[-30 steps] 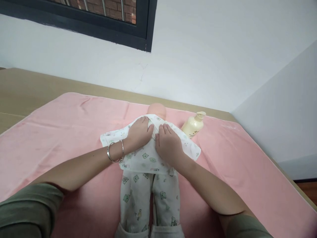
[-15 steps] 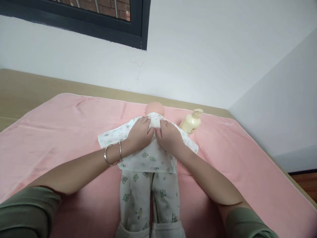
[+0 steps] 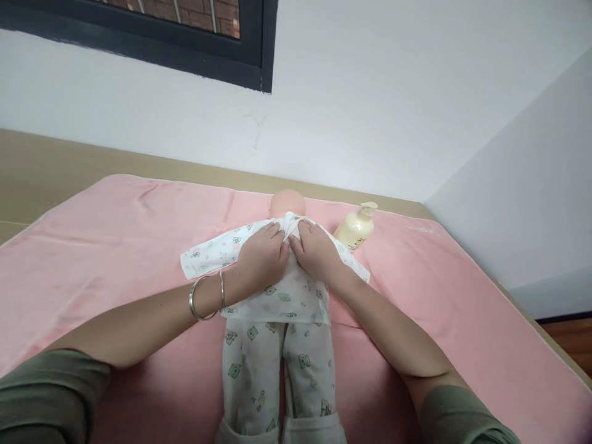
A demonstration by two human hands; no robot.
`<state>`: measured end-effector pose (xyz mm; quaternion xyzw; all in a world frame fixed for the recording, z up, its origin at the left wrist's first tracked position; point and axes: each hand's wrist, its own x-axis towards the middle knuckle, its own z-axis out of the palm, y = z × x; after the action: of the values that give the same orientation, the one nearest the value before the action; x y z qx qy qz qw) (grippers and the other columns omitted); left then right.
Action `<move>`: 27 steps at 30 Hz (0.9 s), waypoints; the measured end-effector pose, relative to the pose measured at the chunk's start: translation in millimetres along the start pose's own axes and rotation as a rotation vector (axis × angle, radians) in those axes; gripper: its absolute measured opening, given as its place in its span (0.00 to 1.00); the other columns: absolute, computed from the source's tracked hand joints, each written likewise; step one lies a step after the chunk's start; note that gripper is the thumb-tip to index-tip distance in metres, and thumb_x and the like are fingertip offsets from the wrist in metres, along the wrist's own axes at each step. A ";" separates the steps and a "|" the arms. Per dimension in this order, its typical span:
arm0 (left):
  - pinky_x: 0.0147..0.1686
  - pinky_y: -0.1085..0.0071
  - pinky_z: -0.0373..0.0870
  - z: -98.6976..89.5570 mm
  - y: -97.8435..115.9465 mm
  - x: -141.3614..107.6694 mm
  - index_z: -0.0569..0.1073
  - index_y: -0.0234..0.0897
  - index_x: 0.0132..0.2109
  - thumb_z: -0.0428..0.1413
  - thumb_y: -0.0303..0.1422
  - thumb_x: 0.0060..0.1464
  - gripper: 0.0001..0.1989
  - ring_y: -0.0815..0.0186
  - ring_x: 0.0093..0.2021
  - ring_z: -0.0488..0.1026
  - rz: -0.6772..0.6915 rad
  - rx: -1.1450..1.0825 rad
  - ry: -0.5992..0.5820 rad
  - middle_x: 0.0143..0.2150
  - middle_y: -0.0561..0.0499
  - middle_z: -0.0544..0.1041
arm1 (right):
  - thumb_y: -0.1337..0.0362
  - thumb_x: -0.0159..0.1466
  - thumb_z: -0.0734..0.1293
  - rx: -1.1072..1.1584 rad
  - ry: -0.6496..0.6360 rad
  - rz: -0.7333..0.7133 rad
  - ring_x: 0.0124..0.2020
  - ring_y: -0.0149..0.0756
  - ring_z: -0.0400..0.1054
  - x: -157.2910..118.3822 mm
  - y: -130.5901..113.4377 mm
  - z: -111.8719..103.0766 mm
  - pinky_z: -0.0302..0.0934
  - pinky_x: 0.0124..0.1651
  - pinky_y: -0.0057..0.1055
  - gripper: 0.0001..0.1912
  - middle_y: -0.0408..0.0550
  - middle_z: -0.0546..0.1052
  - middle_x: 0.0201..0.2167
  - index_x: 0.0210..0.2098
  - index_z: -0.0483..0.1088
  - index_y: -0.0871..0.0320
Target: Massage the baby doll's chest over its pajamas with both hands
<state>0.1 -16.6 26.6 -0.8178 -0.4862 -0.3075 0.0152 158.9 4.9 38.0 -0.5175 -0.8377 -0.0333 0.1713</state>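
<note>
A doll lies on a pink mat, its bald head (image 3: pixel 287 203) pointing to the wall. It wears a white printed shirt (image 3: pixel 296 302) with the sleeves spread out and matching trousers (image 3: pixel 252 376). My left hand (image 3: pixel 263 256), below a wrist with silver bangles, pinches the shirt's cloth at the upper chest. Facing it, my right hand (image 3: pixel 317 250) grips the cloth just right of the middle. The fabric is bunched between both hands near the neck. The doll's face and hands are not visible.
A cream pump bottle (image 3: pixel 355 229) stands tilted in view beside the doll's right-hand sleeve. The pink mat (image 3: pixel 139 246) covers most of a wooden surface (image 3: pixel 55 160). Behind it rise a white wall (image 3: pixel 361 111) and a dark window frame (image 3: pixel 231 65).
The shirt's collar cloth is now gathered and twisted between my fingers, with more of the doll's head showing. My left hand has turned slightly, its wrist a little lower.
</note>
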 end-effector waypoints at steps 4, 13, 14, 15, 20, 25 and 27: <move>0.52 0.53 0.72 -0.8 -13.2 15.2 0.70 0.35 0.41 0.45 0.31 0.62 0.10 0.53 0.46 0.73 -0.139 -0.048 -0.113 0.43 0.40 0.75 | 0.65 0.71 0.54 -0.055 0.078 -0.041 0.51 0.50 0.71 -16.9 -15.4 1.8 0.62 0.59 0.43 0.17 0.62 0.78 0.45 0.47 0.71 0.65; 0.64 0.50 0.62 4.0 -1.3 -5.6 0.70 0.26 0.53 0.41 0.30 0.66 0.18 0.48 0.61 0.66 0.030 0.068 -0.096 0.57 0.32 0.72 | 0.62 0.71 0.55 0.102 -0.042 0.084 0.70 0.55 0.54 7.6 9.9 13.0 0.47 0.72 0.52 0.28 0.69 0.62 0.67 0.64 0.59 0.75; 0.65 0.51 0.61 3.2 -1.6 -5.6 0.71 0.26 0.52 0.39 0.29 0.66 0.19 0.50 0.61 0.66 0.037 0.057 -0.109 0.57 0.33 0.72 | 0.61 0.71 0.55 0.098 -0.042 0.094 0.70 0.55 0.54 7.1 8.7 12.4 0.46 0.72 0.53 0.28 0.69 0.62 0.68 0.64 0.59 0.75; 0.65 0.52 0.62 2.7 -3.0 -4.2 0.71 0.26 0.52 0.37 0.29 0.66 0.20 0.51 0.61 0.67 0.030 0.045 -0.123 0.57 0.33 0.73 | 0.61 0.72 0.54 0.088 -0.037 0.098 0.69 0.55 0.55 4.9 5.7 11.2 0.47 0.71 0.53 0.27 0.69 0.63 0.67 0.63 0.61 0.75; 0.62 0.48 0.63 10.6 -14.8 7.1 0.71 0.33 0.54 0.41 0.32 0.65 0.18 0.50 0.62 0.67 -0.129 -0.030 -0.103 0.58 0.38 0.73 | 0.64 0.72 0.53 -0.022 0.086 0.005 0.63 0.56 0.65 -19.0 -19.9 6.9 0.55 0.68 0.50 0.25 0.71 0.72 0.58 0.59 0.66 0.77; 0.65 0.47 0.59 22.7 -16.9 4.5 0.68 0.36 0.59 0.42 0.34 0.64 0.21 0.50 0.63 0.66 -0.236 -0.121 -0.010 0.61 0.39 0.72 | 0.66 0.70 0.52 0.095 0.120 -0.042 0.68 0.52 0.59 -19.3 -19.4 15.2 0.55 0.71 0.49 0.27 0.69 0.68 0.63 0.63 0.63 0.77; 0.67 0.47 0.56 24.8 -16.2 2.4 0.66 0.34 0.62 0.42 0.35 0.64 0.23 0.51 0.65 0.64 -0.255 -0.138 -0.010 0.64 0.38 0.70 | 0.66 0.69 0.53 0.185 0.088 -0.005 0.70 0.53 0.55 -10.1 -10.9 19.7 0.52 0.72 0.51 0.29 0.68 0.65 0.66 0.64 0.61 0.78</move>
<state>-0.1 1.9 3.3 -0.7500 -0.5639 -0.3357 -0.0826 148.4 -4.2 17.6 -0.4955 -0.8300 0.0210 0.2551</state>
